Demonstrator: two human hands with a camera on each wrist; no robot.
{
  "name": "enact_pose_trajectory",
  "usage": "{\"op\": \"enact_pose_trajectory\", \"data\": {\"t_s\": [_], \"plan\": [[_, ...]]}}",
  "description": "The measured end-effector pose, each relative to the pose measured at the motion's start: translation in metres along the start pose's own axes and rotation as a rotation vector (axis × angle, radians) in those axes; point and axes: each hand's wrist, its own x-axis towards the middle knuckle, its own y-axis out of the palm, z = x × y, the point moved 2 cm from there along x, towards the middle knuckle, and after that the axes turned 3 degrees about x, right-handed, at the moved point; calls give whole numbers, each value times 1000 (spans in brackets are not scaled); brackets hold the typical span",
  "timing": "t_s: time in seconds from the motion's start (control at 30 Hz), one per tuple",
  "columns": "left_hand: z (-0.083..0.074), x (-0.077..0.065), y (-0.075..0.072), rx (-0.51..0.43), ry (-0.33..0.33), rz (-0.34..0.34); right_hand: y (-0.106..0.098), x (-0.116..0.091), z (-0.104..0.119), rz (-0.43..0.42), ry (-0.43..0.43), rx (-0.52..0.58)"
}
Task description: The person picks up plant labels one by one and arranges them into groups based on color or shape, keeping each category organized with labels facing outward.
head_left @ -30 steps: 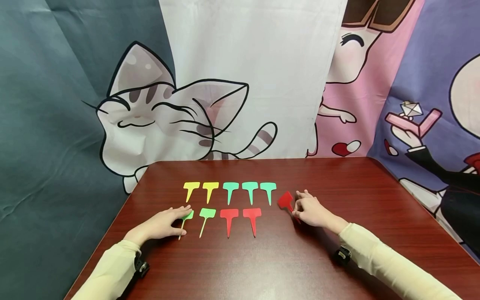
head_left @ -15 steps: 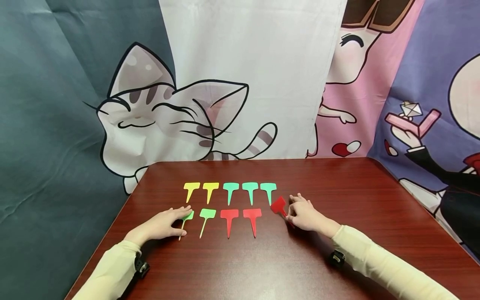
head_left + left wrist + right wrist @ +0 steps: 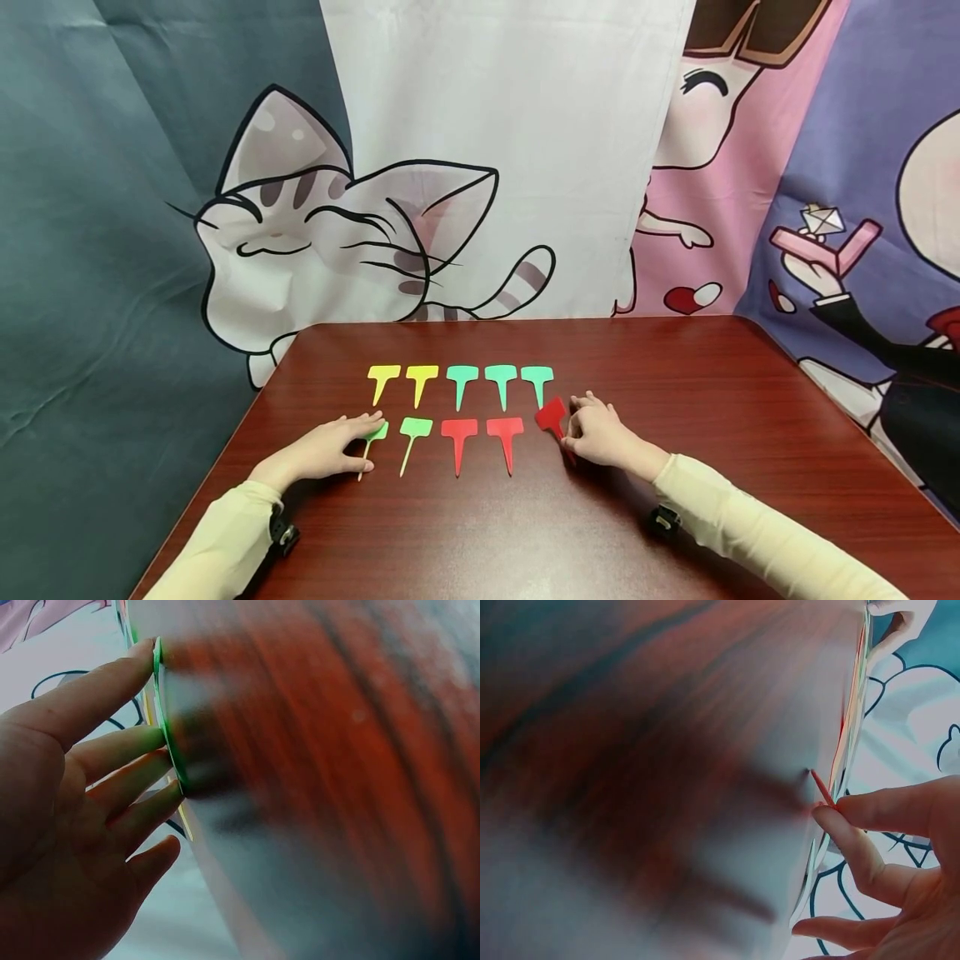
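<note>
In the head view, my right hand (image 3: 600, 432) pinches the stem of a red T-shaped plant label (image 3: 552, 413) between thumb and finger. Its head tilts up to the left, below the teal labels; the right wrist view shows the pinched red stem (image 3: 822, 787) near the tabletop. My left hand (image 3: 322, 450) rests its fairly straight fingertips on a light green plant label (image 3: 380, 432) at the left. Two red labels, the nearer one (image 3: 506, 427), and a second green label (image 3: 416, 427) lie between the hands.
Behind them, two yellow labels (image 3: 422, 372) and three teal labels (image 3: 500, 372) form a back row on the dark red-brown wooden table (image 3: 480, 542). A cartoon-printed cloth (image 3: 570, 150) hangs behind the table's far edge.
My right hand has moved left and slightly nearer with the red label, which now stands close to the row of red labels and a little more upright. My left hand stays put.
</note>
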Motion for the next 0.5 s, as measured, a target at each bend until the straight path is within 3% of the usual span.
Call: {"op": "enact_pose_trajectory", "data": {"t_s": [0.5], "plan": [[1,1,1,-6,-6,9,10,-1,9,-22,39,-16]]}}
